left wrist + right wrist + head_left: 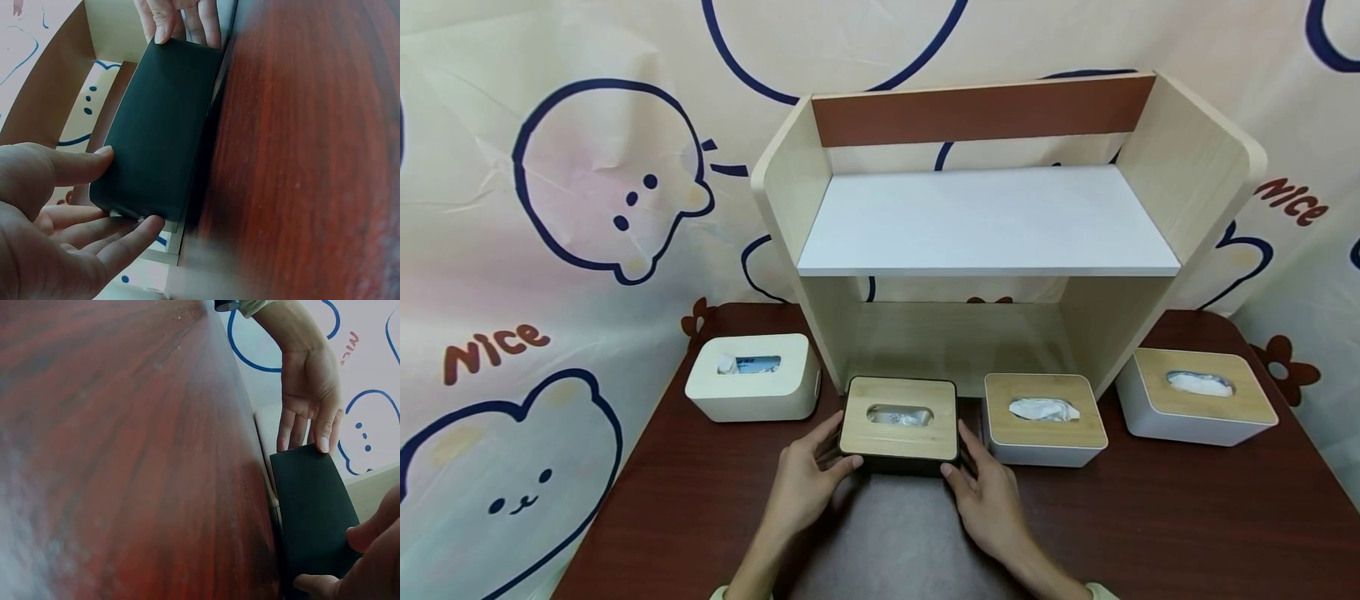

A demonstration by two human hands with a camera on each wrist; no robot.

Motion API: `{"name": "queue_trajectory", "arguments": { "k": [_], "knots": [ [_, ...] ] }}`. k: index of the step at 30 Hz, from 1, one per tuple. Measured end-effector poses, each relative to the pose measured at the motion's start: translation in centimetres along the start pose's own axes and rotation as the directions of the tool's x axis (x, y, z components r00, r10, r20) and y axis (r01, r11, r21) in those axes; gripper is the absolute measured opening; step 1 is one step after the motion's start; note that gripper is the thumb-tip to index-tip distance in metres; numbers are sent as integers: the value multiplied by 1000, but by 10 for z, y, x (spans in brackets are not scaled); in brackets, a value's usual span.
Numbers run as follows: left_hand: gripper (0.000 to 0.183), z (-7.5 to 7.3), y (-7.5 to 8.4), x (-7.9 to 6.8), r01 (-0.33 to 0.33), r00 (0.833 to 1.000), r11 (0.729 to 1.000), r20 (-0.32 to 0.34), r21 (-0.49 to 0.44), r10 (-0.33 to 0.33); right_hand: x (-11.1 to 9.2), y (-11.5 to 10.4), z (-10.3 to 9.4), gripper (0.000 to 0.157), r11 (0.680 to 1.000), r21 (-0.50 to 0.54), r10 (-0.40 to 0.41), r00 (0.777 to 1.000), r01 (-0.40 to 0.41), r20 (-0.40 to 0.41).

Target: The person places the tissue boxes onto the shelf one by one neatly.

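Note:
A black tissue box (898,440) with a light wooden lid is between my two hands in the head view, at the front of the shelf. My left hand (805,482) grips its left end, thumb on the front face and fingers along the side. The right end is held likewise by my right hand (991,498). Both wrist views show the plain dark front of the tissue box (156,128), with a thumb on it at each end. Whether its base touches the table cannot be told.
A two-tier shelf (992,225) stands behind on the dark wooden table (1120,533). Left is a white tissue box (752,396). Close to my right hand sits a white tissue box with a wooden lid (1045,454); a similar tissue box (1187,421) is farther right.

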State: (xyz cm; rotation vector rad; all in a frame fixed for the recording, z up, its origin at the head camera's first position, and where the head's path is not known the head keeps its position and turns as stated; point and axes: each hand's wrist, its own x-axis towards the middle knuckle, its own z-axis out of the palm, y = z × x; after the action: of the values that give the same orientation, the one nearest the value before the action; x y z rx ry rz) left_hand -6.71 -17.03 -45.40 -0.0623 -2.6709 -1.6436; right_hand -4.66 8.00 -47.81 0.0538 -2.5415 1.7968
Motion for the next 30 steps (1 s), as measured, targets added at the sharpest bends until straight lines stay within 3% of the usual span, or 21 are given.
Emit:
{"name": "queue_trajectory", "arguments": {
  "k": [14, 24, 30],
  "knots": [
    [70, -3, 4, 1, -38, 998, 998, -57, -43, 35, 0, -4, 0, 64, 998, 37, -46, 999, 46, -26],
    [65, 2, 5, 14, -75, 992, 992, -112, -98, 64, 15, -1, 10, 62, 985, 154, -61, 995, 72, -80],
    [66, 10, 4, 24, -93, 985, 987, -160, -135, 71, 25, 4, 21, 61, 973, 199, -83, 984, 114, -155]
  ]
}}
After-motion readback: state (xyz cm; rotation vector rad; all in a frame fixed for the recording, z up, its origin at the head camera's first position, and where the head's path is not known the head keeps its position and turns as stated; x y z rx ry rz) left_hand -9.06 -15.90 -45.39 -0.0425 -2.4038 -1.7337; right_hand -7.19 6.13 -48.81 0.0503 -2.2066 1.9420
